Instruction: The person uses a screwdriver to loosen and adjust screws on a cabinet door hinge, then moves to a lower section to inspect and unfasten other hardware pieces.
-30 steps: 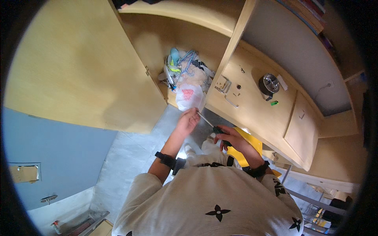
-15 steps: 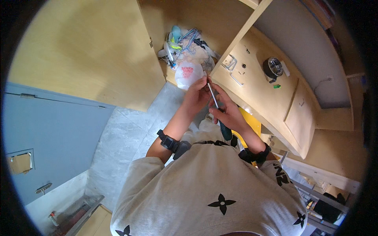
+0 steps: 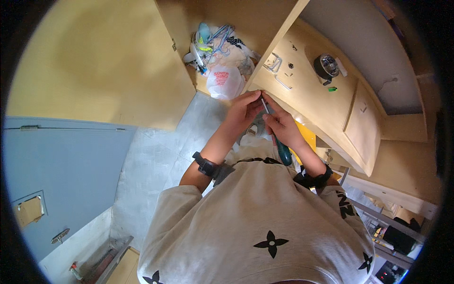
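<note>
Right hand (image 3: 283, 128) has been brought up against left hand (image 3: 242, 111) at the screwdriver (image 3: 284, 154) tip. Screwdriver is grasped by right; left's grip can't be told. Held off counter's (image 3: 317, 102) near edge, by left corner.

In cabinet (image 3: 203, 9): bag (image 3: 226, 85) before pile (image 3: 226, 57). Right of cabinet: worktop (image 3: 309, 85) bearing handles (image 3: 283, 82) left of container (image 3: 321, 73). Left: door (image 3: 104, 61).

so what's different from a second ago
The right hand has moved forward along the screwdriver, from its green handle toward its tip, close up to the left hand; the handle now juts out below it. The white bag and dark round container stayed put.
</note>
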